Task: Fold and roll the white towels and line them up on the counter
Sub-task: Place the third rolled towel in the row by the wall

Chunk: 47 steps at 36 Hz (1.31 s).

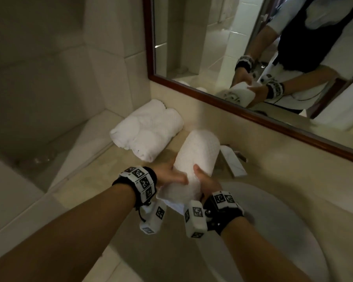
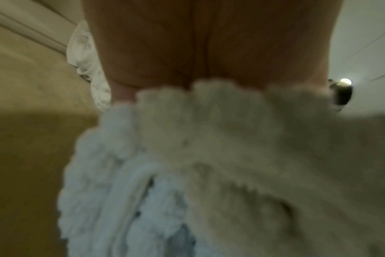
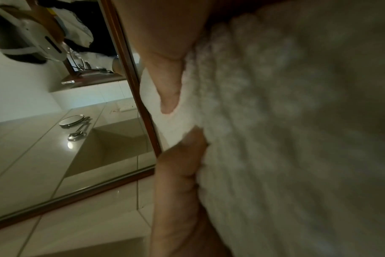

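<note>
No readable text or numbers — only square coded markers on wrist bands [image 1: 140, 181]

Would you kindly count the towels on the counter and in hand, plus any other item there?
Rolled towels lying on the counter: 2
Rolled towel held in both hands: 1
White packet by the mirror: 1
Total: 4

Rolled white towel [image 1: 194, 159] held above counter [image 1: 102, 180]; two rolled towels [image 1: 147, 129] in corner.
</note>
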Available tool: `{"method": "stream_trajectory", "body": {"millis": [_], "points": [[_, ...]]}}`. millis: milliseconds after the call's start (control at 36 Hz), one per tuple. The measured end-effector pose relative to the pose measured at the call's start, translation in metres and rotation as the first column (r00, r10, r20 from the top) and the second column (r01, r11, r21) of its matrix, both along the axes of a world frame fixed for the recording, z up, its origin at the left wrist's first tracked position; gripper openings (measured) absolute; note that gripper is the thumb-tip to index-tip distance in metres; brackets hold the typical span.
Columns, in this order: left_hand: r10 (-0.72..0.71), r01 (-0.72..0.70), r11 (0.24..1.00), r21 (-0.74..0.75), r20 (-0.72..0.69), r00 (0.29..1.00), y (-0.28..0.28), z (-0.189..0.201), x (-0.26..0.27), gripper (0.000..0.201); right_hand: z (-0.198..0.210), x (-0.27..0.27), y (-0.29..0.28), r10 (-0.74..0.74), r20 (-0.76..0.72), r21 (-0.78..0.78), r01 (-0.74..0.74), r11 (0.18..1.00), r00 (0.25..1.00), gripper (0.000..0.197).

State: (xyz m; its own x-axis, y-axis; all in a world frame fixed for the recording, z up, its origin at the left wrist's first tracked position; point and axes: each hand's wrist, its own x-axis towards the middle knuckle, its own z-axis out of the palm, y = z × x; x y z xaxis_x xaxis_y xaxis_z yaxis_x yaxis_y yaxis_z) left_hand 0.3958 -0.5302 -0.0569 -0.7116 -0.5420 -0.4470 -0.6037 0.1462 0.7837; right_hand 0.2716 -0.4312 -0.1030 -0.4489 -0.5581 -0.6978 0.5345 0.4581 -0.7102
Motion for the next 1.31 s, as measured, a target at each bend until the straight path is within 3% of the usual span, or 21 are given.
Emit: {"method": "stream_trajectory", "body": {"millis": [56,111,167,222,278,333,361,417,444,472,528,556,611,694,750,833,944,1055,1111,1250,1305], "points": [[-0.01,0.012,0.999,-0.032,0.046,0.999,-0.027,0.001,-0.011,0.091,-0.019,-0.015,-0.031,0.025,-0.04,0.015,-0.024,1.0,0.999,0.133],[-0.021,0.032,0.991,-0.129,0.085,0.996,-0.053,0.004,-0.025,0.099,-0.027,-0.027,-0.057,0.057,-0.065,0.013,-0.056,0.998,0.996,0.127],[-0.033,0.064,0.977,-0.204,0.153,0.988,-0.075,0.001,-0.039,0.08,-0.019,-0.032,-0.079,0.06,-0.079,0.006,-0.06,0.998,0.995,0.117],[-0.066,0.118,0.965,-0.235,0.219,0.974,-0.095,-0.003,-0.049,0.06,-0.028,-0.042,-0.101,0.083,-0.092,0.041,-0.08,0.996,0.992,0.123],[-0.066,0.123,0.962,-0.244,0.231,0.971,-0.112,-0.008,-0.056,0.052,-0.046,-0.053,-0.124,0.111,-0.077,0.081,-0.104,0.991,0.991,0.132],[-0.035,0.101,0.962,-0.254,0.25,0.968,-0.124,-0.013,-0.059,0.062,-0.055,-0.062,-0.14,0.121,-0.084,0.133,-0.109,0.985,0.989,0.14],[-0.04,0.115,0.957,-0.267,0.272,0.962,-0.131,-0.018,-0.06,0.075,-0.079,-0.071,-0.15,0.114,-0.083,0.129,-0.103,0.986,0.99,0.141],[-0.126,0.228,0.927,-0.299,0.323,0.938,-0.137,-0.025,-0.064,0.094,-0.061,-0.061,-0.157,0.117,-0.071,0.135,-0.107,0.985,0.991,0.143],[-0.182,0.293,0.906,-0.304,0.344,0.921,-0.137,-0.029,-0.065,0.098,-0.038,-0.052,-0.157,0.104,-0.061,0.142,-0.094,0.985,0.993,0.14],[-0.227,0.343,0.893,-0.292,0.366,0.903,-0.138,-0.034,-0.067,0.097,-0.013,-0.043,-0.159,0.117,-0.063,0.168,-0.105,0.98,0.991,0.125],[-0.281,0.392,0.886,-0.249,0.384,0.879,-0.138,-0.041,-0.07,0.094,0.008,-0.035,-0.163,0.195,-0.064,0.242,-0.174,0.955,0.979,0.078],[-0.296,0.406,0.881,-0.243,0.387,0.873,-0.138,-0.044,-0.071,0.094,0.005,-0.037,-0.165,0.19,-0.061,0.268,-0.168,0.949,0.98,0.068],[-0.322,0.459,0.844,-0.277,0.423,0.847,-0.14,-0.044,-0.073,0.093,0.004,-0.04,-0.168,0.173,-0.051,0.289,-0.151,0.945,0.984,0.064],[-0.371,0.588,0.723,-0.362,0.514,0.773,-0.152,-0.037,-0.074,0.087,0.008,-0.034,-0.17,0.164,-0.065,0.352,-0.131,0.927,0.984,0.072],[-0.428,0.633,0.685,-0.362,0.503,0.751,-0.169,-0.032,-0.073,0.077,0.013,-0.032,-0.167,0.198,-0.178,0.416,-0.108,0.903,0.964,0.073],[-0.426,0.557,0.757,-0.341,0.39,0.817,-0.204,-0.022,-0.063,0.062,0.016,-0.038,-0.161,0.306,-0.394,0.493,-0.082,0.866,0.867,0.07],[-0.193,0.355,0.793,-0.495,0.349,0.917,-0.255,-0.021,-0.043,0.069,0.023,-0.04,-0.166,0.416,-0.483,0.529,-0.122,0.84,0.771,0.091],[-0.043,0.264,0.806,-0.53,0.391,0.919,-0.281,-0.037,-0.028,0.084,0.015,-0.024,-0.186,0.445,-0.371,0.494,-0.232,0.838,0.815,0.121],[0.017,0.219,0.803,-0.554,0.388,0.922,-0.285,-0.042,-0.023,0.094,0.003,-0.017,-0.19,0.406,-0.365,0.481,-0.203,0.853,0.838,0.128],[0.07,0.13,0.846,-0.517,0.35,0.934,-0.295,-0.058,-0.008,0.105,-0.019,-0.018,-0.176,0.186,-0.284,0.481,-0.027,0.876,0.941,0.118],[0.049,0.121,0.877,-0.465,0.337,0.94,-0.295,-0.063,-0.005,0.106,-0.024,-0.021,-0.174,0.13,-0.259,0.454,0.002,0.891,0.957,0.122]]}}
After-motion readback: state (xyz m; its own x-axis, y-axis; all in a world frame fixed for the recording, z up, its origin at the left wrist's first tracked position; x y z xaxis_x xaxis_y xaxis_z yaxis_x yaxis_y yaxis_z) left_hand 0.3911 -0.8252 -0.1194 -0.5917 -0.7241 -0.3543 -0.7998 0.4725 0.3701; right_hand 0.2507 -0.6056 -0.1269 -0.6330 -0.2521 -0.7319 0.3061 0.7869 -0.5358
